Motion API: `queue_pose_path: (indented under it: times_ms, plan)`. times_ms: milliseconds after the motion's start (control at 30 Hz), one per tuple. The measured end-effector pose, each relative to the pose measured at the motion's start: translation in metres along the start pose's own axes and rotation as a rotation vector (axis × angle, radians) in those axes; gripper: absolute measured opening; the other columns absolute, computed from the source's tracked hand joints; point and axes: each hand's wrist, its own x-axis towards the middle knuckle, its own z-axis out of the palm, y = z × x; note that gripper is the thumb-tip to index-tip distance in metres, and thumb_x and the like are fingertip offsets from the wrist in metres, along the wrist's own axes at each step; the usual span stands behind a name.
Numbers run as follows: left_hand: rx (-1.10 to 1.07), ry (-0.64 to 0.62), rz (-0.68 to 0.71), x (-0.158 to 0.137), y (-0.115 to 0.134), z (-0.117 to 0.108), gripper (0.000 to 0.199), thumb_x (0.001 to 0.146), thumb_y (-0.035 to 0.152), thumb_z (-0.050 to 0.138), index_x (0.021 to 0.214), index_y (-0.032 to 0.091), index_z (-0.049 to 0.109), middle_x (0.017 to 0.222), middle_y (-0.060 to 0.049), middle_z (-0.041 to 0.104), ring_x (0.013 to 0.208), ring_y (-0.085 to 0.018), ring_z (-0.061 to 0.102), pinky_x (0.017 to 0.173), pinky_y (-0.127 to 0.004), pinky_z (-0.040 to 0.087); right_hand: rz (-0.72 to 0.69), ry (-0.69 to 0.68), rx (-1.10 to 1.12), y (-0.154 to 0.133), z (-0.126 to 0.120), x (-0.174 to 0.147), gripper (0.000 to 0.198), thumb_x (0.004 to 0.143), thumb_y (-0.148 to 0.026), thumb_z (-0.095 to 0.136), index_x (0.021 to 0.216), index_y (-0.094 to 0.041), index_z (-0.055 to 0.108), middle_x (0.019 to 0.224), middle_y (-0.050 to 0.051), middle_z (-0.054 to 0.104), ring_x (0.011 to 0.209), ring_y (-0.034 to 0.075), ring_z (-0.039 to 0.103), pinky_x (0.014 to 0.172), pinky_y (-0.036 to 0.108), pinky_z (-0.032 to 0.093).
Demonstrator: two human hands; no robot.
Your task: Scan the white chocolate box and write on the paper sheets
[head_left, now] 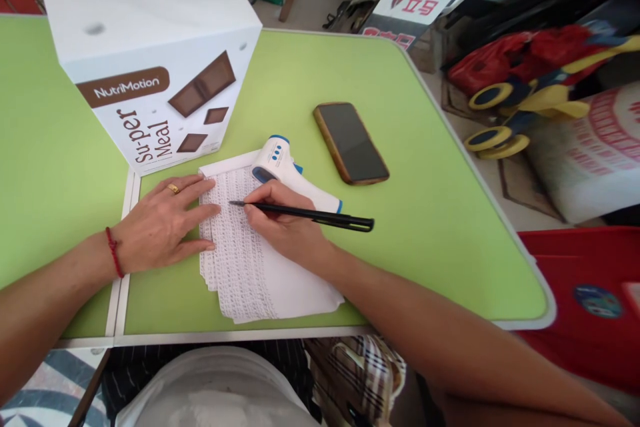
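Sheets of white paper [295, 287] covered partly in rows of small handwriting lie on the green table [430, 240]. My left hand [163, 223] rests flat with fingers spread, its fingertips on the paper's left edge. In my right hand [290, 223] is a black pen [330, 216], pinched between thumb and fingers, its tip over the written rows; whether it touches the paper I cannot tell. A white and blue infrared thermometer [295, 177] lies at the top of the sheets, just beyond my right hand.
A tall white NutriMotion box [165, 100] stands behind my left hand. To the right of the thermometer lies a phone [351, 143] in a brown case. Beyond the table's right edge are a red plastic surface [590, 260] and a white sack [595, 153].
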Motion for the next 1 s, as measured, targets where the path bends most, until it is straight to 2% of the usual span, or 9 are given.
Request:
queue_pose_path:
  times_ms: [267, 433, 767, 867, 1000]
  plan:
    - [-0.009, -0.005, 0.008, -0.0005, -0.0018, -0.0005, 0.042, 0.091, 0.046, 0.058, 0.119, 0.014, 0.060, 0.139, -0.019, 0.049, 0.129, -0.036, 0.046, 0.103, -0.053, 0.044, 0.051, 0.004, 0.011, -0.0037, -0.0014, 0.0016, 0.006, 0.075, -0.020, 0.054, 0.069, -0.021, 0.052, 0.059, -0.005, 0.053, 0.052, 0.009, 0.043, 0.048, 0.024, 0.036]
    - [-0.011, -0.006, 0.012, -0.0004, -0.0021, -0.0009, 0.042, 0.092, 0.045, 0.056, 0.119, 0.014, 0.060, 0.139, -0.019, 0.049, 0.130, -0.036, 0.045, 0.103, -0.054, 0.044, 0.034, 0.013, -0.008, -0.0026, -0.0022, 0.0006, 0.007, 0.075, -0.018, 0.054, 0.069, -0.021, 0.052, 0.061, -0.004, 0.054, 0.053, 0.009, 0.045, 0.049, 0.024, 0.037]
    - [-0.012, 0.000, 0.003, -0.0011, -0.0026, -0.0007, 0.040, 0.093, 0.045, 0.055, 0.119, 0.015, 0.060, 0.139, -0.018, 0.049, 0.130, -0.035, 0.045, 0.103, -0.053, 0.044, -0.036, -0.057, -0.057, -0.0023, -0.0052, 0.0003, 0.009, 0.076, -0.014, 0.054, 0.070, -0.021, 0.054, 0.060, -0.004, 0.056, 0.054, 0.010, 0.048, 0.051, 0.024, 0.039]
    - [0.011, 0.005, 0.019, -0.0001, -0.0034, -0.0015, 0.038, 0.095, 0.044, 0.051, 0.117, 0.015, 0.062, 0.137, -0.018, 0.051, 0.129, -0.034, 0.047, 0.102, -0.052, 0.045, -0.090, -0.044, -0.111, -0.0023, -0.0055, -0.0003, 0.010, 0.076, -0.013, 0.054, 0.072, -0.022, 0.055, 0.062, -0.004, 0.057, 0.056, 0.011, 0.050, 0.053, 0.025, 0.042]
    - [0.050, 0.022, 0.052, 0.0031, -0.0033, -0.0029, 0.039, 0.098, 0.044, 0.043, 0.113, 0.014, 0.064, 0.131, -0.018, 0.054, 0.124, -0.033, 0.050, 0.099, -0.050, 0.047, -0.290, -0.015, -0.114, 0.0006, -0.0063, 0.0002, 0.010, 0.084, -0.018, 0.053, 0.088, -0.023, 0.061, 0.077, 0.001, 0.067, 0.069, 0.014, 0.060, 0.065, 0.029, 0.049]
